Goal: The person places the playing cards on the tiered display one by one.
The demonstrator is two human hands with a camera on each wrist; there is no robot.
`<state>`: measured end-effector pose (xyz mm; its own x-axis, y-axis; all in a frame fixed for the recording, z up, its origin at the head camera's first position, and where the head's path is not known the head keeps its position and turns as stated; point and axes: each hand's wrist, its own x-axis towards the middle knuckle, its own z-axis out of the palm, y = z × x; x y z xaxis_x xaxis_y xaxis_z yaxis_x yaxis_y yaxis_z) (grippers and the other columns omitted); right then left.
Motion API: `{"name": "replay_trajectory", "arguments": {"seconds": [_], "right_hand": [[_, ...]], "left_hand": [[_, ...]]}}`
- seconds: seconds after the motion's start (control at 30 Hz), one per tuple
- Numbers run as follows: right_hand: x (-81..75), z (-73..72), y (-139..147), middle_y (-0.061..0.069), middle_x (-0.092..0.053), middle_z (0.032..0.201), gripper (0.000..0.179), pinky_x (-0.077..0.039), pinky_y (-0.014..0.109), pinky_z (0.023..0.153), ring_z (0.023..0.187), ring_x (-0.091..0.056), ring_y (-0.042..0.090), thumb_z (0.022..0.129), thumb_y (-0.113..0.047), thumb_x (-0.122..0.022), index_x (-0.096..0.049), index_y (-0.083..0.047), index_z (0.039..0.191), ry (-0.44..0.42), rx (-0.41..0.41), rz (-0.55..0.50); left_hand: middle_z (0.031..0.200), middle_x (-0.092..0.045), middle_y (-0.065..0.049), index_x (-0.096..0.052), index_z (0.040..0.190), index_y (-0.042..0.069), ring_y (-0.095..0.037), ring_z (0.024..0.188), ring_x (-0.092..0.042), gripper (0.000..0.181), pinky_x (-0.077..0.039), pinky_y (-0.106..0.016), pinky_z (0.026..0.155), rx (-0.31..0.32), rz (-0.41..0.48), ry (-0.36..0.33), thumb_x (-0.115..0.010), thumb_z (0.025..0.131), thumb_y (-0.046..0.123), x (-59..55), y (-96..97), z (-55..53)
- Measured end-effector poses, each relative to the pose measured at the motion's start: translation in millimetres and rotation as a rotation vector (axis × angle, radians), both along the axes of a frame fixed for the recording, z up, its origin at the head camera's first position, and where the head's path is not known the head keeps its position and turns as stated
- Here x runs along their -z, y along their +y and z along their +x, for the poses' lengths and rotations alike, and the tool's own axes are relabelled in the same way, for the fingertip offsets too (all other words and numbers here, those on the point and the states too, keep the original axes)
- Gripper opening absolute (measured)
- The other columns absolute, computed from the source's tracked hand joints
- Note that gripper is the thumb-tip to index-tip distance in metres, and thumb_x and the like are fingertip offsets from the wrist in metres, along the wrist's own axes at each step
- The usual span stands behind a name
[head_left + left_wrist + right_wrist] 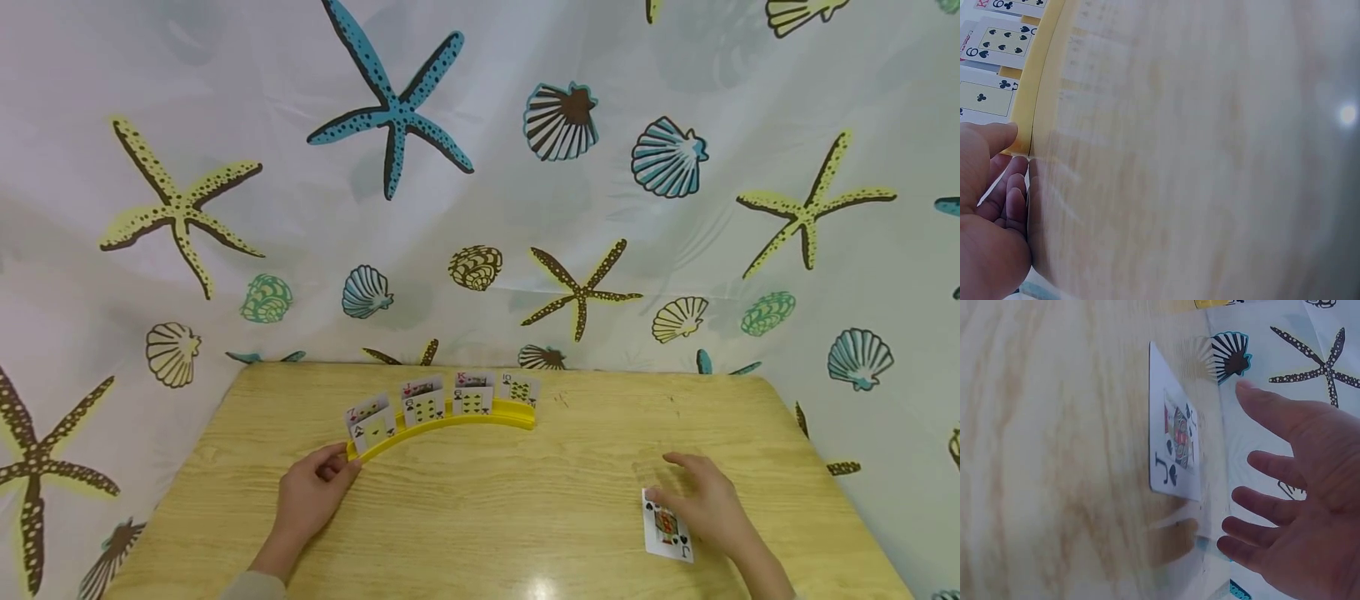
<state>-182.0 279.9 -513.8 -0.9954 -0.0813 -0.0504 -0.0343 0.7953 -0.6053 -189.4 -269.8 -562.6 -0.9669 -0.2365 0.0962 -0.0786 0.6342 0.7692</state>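
Note:
At the left end of a curved yellow card holder (465,419), my left hand (311,492) grips the tip, thumb in front and fingers curled behind. Playing cards stand in the holder: an ace of clubs (375,432) before a red seven, a six of spades (1007,42) before a red jack, a six of clubs (472,401) before a red king, and a black ten (519,389) at the right end. On the right, a jack of spades (1179,434) lies face up on the table. My right hand (708,504) hovers over it, fingers spread and relaxed, holding nothing.
The wooden table (480,500) has a shiny surface that reflects a light near its front edge. A white cloth (480,208) printed with starfish and shells hangs behind the table and along both sides.

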Motion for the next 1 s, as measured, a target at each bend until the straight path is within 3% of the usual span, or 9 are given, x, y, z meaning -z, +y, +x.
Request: {"name": "replay_trajectory", "arguments": {"seconds": [0.5, 1.0], "right_hand": [[8.0, 2.8, 14, 0.042, -0.041, 0.153, 0.100, -0.042, 0.074, 0.107, 0.139, -0.042, 0.065, 0.081, -0.053, -0.089, -0.050, 0.007, 0.151, -0.097, -0.045, 0.122], [13.1, 6.9, 20, 0.040, -0.049, 0.148, 0.083, -0.046, 0.070, 0.105, 0.134, -0.048, 0.064, 0.077, -0.046, -0.092, -0.066, 0.008, 0.134, -0.018, -0.068, 0.147]], "left_hand": [[0.104, -0.076, -0.009, -0.071, 0.132, 0.000, -0.009, 0.084, -0.061, 0.044, -0.050, -0.020, 0.074, -0.002, -0.006, -0.011, -0.076, 0.100, 0.029, -2.5, -0.7, 0.2], [0.105, -0.076, -0.009, -0.071, 0.133, 0.001, -0.009, 0.084, -0.060, 0.045, -0.049, -0.020, 0.074, 0.000, -0.001, -0.017, -0.075, 0.100, 0.030, -1.6, -0.6, -0.1]]}}
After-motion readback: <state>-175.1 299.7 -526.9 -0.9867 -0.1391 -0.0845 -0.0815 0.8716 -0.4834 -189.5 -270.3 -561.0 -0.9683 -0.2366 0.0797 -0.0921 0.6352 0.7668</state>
